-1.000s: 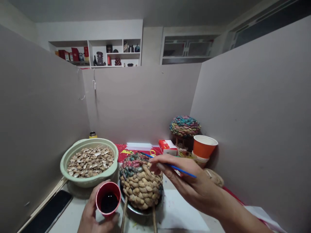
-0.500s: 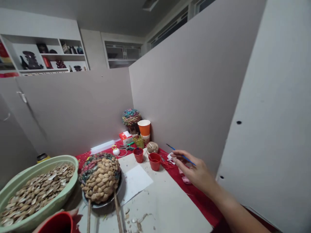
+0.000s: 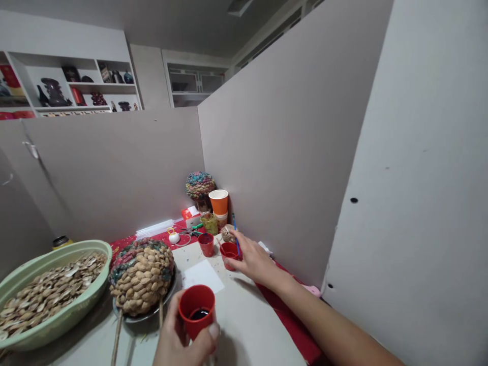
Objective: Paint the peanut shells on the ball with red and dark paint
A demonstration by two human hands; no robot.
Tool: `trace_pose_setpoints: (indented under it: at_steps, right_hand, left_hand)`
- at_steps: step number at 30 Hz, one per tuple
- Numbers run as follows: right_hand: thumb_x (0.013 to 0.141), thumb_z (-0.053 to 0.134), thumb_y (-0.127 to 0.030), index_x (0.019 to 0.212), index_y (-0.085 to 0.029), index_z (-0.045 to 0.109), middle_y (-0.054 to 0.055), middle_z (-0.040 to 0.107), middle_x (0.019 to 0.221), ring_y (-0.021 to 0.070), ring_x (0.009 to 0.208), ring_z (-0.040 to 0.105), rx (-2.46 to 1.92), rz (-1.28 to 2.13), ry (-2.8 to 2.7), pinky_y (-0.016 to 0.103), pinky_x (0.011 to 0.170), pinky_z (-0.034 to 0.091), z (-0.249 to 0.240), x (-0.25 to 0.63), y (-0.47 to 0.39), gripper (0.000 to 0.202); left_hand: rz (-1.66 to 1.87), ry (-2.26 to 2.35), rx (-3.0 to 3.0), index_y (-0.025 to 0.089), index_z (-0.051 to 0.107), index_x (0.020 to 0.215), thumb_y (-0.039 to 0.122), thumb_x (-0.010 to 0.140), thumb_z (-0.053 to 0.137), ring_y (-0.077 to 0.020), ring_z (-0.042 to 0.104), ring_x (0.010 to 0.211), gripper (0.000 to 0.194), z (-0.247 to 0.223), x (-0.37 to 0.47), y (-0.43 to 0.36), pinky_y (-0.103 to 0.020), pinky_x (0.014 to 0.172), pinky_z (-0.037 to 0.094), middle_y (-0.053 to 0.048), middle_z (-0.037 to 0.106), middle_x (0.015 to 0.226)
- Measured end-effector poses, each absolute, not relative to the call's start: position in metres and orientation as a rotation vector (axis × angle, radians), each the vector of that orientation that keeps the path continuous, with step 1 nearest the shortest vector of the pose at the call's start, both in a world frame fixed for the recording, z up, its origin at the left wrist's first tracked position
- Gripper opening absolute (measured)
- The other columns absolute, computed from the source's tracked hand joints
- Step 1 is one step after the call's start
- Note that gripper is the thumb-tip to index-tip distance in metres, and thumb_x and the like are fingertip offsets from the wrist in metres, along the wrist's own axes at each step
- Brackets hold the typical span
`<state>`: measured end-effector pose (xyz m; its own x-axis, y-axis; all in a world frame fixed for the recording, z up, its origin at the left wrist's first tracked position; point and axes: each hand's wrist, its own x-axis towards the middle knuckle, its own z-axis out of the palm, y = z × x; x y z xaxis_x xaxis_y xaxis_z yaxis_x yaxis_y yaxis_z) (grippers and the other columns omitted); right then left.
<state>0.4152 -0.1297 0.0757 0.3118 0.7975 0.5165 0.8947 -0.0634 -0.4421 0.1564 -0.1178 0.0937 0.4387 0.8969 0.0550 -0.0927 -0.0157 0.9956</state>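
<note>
Peanut ball (image 3: pixel 141 277) sits in the metal bowl (image 3: pixel 129 319) in front of the person's left side, between the green basin (image 3: pixel 76 315) of shells and the white paper (image 3: pixel 204 274). It is coloured at the top and far side, while much of the near face is bare tan. A second ago the brush (image 3: pixel 234 223) was up against it; now the brush is well apart, so no colour is going on at this moment.

The view has turned right, and the right hand (image 3: pixel 257 259) has come to the standing cup (image 3: pixel 227 250). Its thumb and fingers are partly closed, with the brush pinched upright between them, and they are at the cup's side and rim; whether they grip the cup too, I cannot tell. The spare cup (image 3: pixel 206 246) stands just beside it.

The left hand (image 3: pixel 179 343) is curled firmly round the held cup (image 3: pixel 194 325), which has dark liquid (image 3: pixel 200 313) in it and has come back fully into sight.
</note>
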Motion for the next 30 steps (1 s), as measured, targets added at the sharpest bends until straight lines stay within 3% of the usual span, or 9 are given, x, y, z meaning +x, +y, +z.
trace_pose_setpoints:
  at_steps: [3,7,21,26,30]
  right_hand:
    - [0.088,0.072,-0.034,0.141,-0.018,0.049,0.015,0.055,0.143,0.0317,0.125,0.059,-1.902,-0.184,-1.538,0.052,0.102,0.050,0.069,0.419,-0.117,0.060]
    - [0.097,0.062,-0.035,0.130,-0.018,0.057,0.010,0.059,0.132,0.0249,0.113,0.063,-1.906,-0.215,-1.538,0.048,0.094,0.055,0.060,0.423,-0.108,0.037]
    - [0.097,0.063,-0.034,0.129,-0.018,0.057,0.010,0.060,0.131,0.0243,0.111,0.064,-1.843,-0.219,-1.518,0.046,0.093,0.056,0.060,0.434,-0.112,0.037]
    - [0.097,0.063,-0.034,0.130,-0.018,0.057,0.010,0.060,0.132,0.0248,0.113,0.064,-1.834,-0.177,-1.498,0.047,0.094,0.055,0.063,0.433,-0.114,0.037]
    - [0.097,0.063,-0.035,0.132,-0.018,0.056,0.011,0.058,0.135,0.0260,0.116,0.062,-1.820,-0.128,-1.495,0.049,0.096,0.054,0.066,0.434,-0.120,0.039]
  left_hand:
    - [0.968,0.780,1.278,0.019,0.062,0.104,0.032,0.053,0.085,-0.0226,0.068,0.080,0.057,0.082,0.179,-0.118,-0.031,0.075,0.053,-0.006,0.076,0.086]
    - [0.962,0.800,1.240,0.020,0.063,0.100,0.024,0.057,0.079,-0.0174,0.064,0.070,0.046,0.072,0.198,-0.119,-0.028,0.070,0.050,-0.001,0.074,0.079]
    - [1.049,0.858,1.257,0.020,0.062,0.098,0.010,0.068,0.072,-0.0171,0.064,0.074,0.033,0.043,0.254,-0.092,-0.033,0.076,0.050,-0.001,0.072,0.084]
    - [1.064,0.894,1.335,0.017,0.062,0.105,0.020,0.086,0.071,-0.0169,0.065,0.080,0.021,0.042,0.274,-0.085,-0.038,0.080,0.054,0.001,0.067,0.090]
    - [1.055,0.926,1.366,0.016,0.063,0.108,0.025,0.091,0.069,-0.0173,0.066,0.083,0.020,0.041,0.286,-0.082,-0.039,0.080,0.056,-0.001,0.067,0.095]
